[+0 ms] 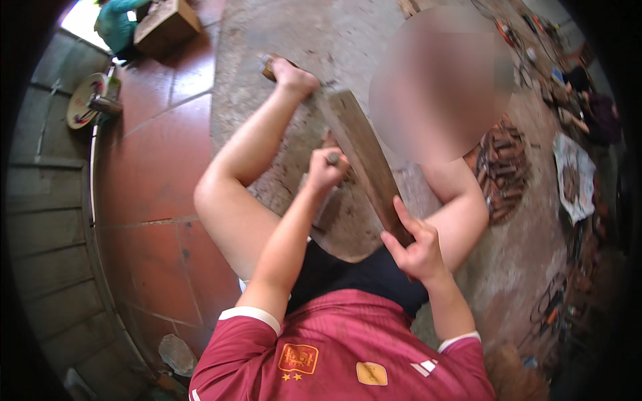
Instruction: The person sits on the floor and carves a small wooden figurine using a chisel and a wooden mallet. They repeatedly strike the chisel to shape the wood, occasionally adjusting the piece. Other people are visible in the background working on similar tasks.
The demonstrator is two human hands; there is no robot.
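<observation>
My left hand point(326, 172) is closed in a fist between my legs. The round, greyish end of a rod-like handle point(332, 158) sticks up out of it; the rest is hidden. To its right, a long brown wooden board point(368, 160) slants from the far middle toward my lap. My right hand point(416, 246) grips the near end of this board, thumb on its left side and forefinger stretched along its right side. Below my left hand, partly covered, is a brown piece of wood point(330, 212).
A heap of short brown wood pieces point(503, 170) lies on the right, beside a white plastic sack point(575, 177). Cables and tools line the far right edge. On the left are red floor tiles point(154, 160) and a grey slatted wall. Two people are at the far corners.
</observation>
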